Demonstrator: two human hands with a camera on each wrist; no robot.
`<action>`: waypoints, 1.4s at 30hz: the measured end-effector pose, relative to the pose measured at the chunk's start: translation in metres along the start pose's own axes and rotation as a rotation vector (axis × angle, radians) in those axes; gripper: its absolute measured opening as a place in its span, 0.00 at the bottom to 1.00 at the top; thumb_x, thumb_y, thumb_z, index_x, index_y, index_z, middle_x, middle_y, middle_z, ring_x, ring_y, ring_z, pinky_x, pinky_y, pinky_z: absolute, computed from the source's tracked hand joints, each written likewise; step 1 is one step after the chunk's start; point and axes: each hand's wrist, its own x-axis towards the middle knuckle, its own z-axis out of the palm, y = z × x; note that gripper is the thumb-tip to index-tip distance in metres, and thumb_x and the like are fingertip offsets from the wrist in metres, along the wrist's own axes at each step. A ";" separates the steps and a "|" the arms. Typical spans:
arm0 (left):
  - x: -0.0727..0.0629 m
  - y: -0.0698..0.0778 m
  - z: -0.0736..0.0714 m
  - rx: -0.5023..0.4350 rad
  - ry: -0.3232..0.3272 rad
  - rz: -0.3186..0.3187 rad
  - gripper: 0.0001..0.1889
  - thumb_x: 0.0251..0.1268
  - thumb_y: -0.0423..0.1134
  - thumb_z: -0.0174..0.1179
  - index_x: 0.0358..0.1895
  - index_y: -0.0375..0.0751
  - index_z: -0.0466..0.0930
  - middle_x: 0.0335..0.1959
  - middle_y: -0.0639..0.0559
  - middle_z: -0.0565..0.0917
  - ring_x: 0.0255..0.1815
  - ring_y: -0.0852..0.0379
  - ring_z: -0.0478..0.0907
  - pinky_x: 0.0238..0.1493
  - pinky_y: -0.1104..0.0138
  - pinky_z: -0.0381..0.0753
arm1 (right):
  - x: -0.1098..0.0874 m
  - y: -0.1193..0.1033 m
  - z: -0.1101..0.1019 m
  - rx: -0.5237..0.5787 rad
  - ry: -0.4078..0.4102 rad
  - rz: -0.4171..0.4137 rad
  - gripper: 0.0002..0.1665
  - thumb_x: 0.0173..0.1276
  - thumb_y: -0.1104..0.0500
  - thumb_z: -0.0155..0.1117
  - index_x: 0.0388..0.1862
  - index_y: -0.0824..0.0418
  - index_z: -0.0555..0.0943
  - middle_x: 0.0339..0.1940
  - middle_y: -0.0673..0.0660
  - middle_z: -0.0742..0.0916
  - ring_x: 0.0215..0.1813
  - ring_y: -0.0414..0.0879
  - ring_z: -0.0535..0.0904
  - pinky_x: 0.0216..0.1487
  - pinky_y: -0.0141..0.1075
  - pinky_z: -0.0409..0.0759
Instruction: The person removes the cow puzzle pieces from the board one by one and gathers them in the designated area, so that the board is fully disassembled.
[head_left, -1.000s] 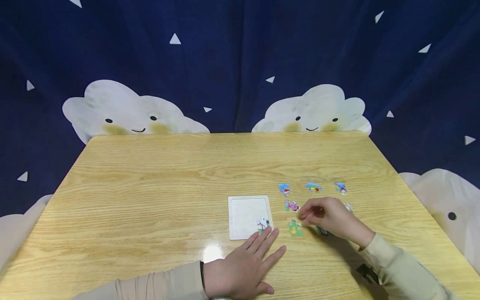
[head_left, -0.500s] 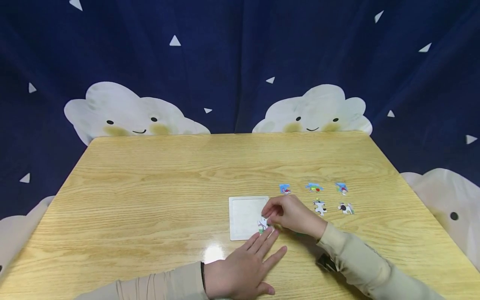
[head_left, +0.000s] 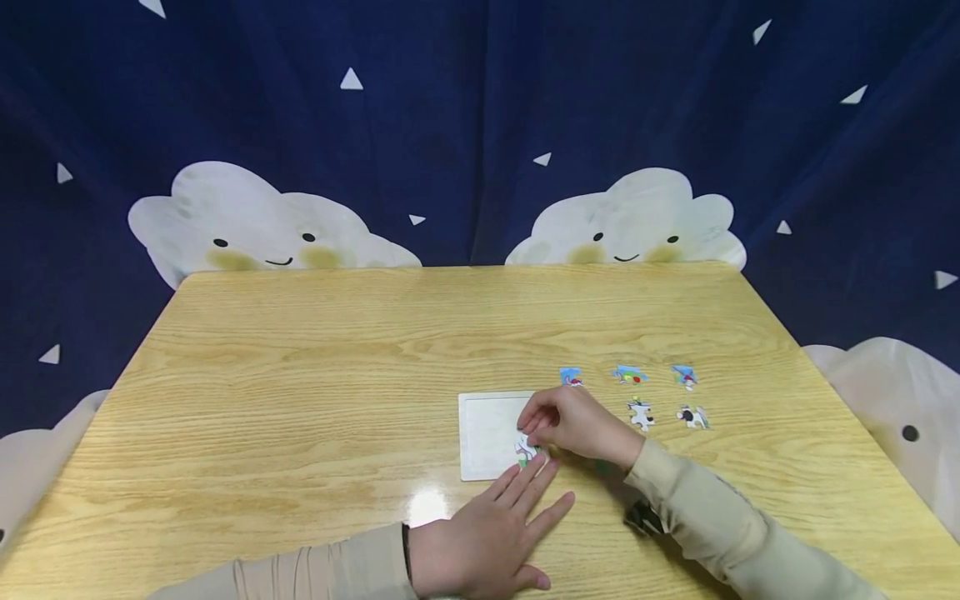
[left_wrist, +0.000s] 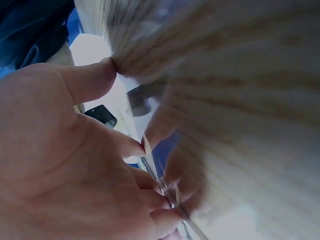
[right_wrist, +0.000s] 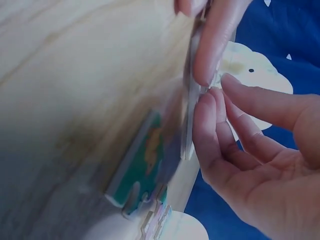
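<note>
A white square puzzle tray [head_left: 480,437] lies on the table, a white-and-green puzzle piece [head_left: 522,447] at its lower right corner. My left hand [head_left: 491,537] lies spread out, with its fingertips on the tray's lower right edge; in the left wrist view its fingers [left_wrist: 162,220] touch the thin edge. With bent fingers, my right hand [head_left: 581,425] pinches at the puzzle piece in the corner, right beside the left fingertips. The right wrist view shows the right thumb and forefinger [right_wrist: 207,115] meeting close over the tray [right_wrist: 187,135].
Several loose puzzle pieces lie right of the tray, among them a blue piece with red [head_left: 628,375], a white piece [head_left: 641,414] and a black-and-white piece [head_left: 692,417]. A green piece [right_wrist: 140,167] lies near the right hand. A dark blue curtain [head_left: 480,125] hangs behind the table.
My right hand has moved left from among the loose pieces to the tray's lower right corner, then shifted slightly further left. The left hand and the tray have stayed in place.
</note>
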 end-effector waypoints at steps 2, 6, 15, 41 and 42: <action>0.000 0.000 -0.001 -0.001 0.001 0.002 0.43 0.69 0.71 0.36 0.80 0.52 0.45 0.80 0.40 0.40 0.79 0.46 0.34 0.74 0.60 0.50 | 0.000 0.000 -0.002 0.028 -0.005 0.019 0.07 0.58 0.73 0.71 0.35 0.66 0.85 0.29 0.52 0.87 0.31 0.39 0.82 0.34 0.32 0.81; 0.000 0.000 -0.001 -0.007 -0.002 0.007 0.42 0.69 0.70 0.36 0.80 0.52 0.44 0.80 0.40 0.39 0.79 0.46 0.33 0.74 0.59 0.49 | 0.000 -0.001 -0.004 0.099 -0.017 0.056 0.07 0.58 0.73 0.71 0.36 0.67 0.84 0.29 0.54 0.87 0.31 0.42 0.83 0.33 0.31 0.80; 0.000 0.000 0.001 0.002 0.014 0.008 0.43 0.69 0.71 0.36 0.80 0.52 0.46 0.80 0.40 0.40 0.79 0.47 0.34 0.74 0.60 0.50 | -0.002 0.001 -0.001 0.185 -0.022 0.092 0.10 0.56 0.77 0.69 0.37 0.69 0.84 0.29 0.56 0.86 0.31 0.44 0.83 0.33 0.31 0.80; 0.000 0.000 0.001 0.007 0.013 0.000 0.42 0.69 0.71 0.35 0.80 0.52 0.45 0.80 0.40 0.40 0.79 0.46 0.34 0.74 0.60 0.50 | -0.015 0.005 -0.024 0.115 0.054 0.106 0.06 0.61 0.71 0.69 0.36 0.64 0.84 0.29 0.52 0.85 0.31 0.45 0.82 0.33 0.35 0.81; 0.000 0.000 0.000 0.001 0.008 0.003 0.42 0.69 0.71 0.34 0.80 0.52 0.44 0.80 0.40 0.39 0.79 0.46 0.34 0.74 0.60 0.50 | -0.018 0.006 -0.026 0.123 0.053 0.116 0.06 0.61 0.71 0.69 0.37 0.64 0.84 0.29 0.52 0.86 0.32 0.45 0.82 0.34 0.36 0.82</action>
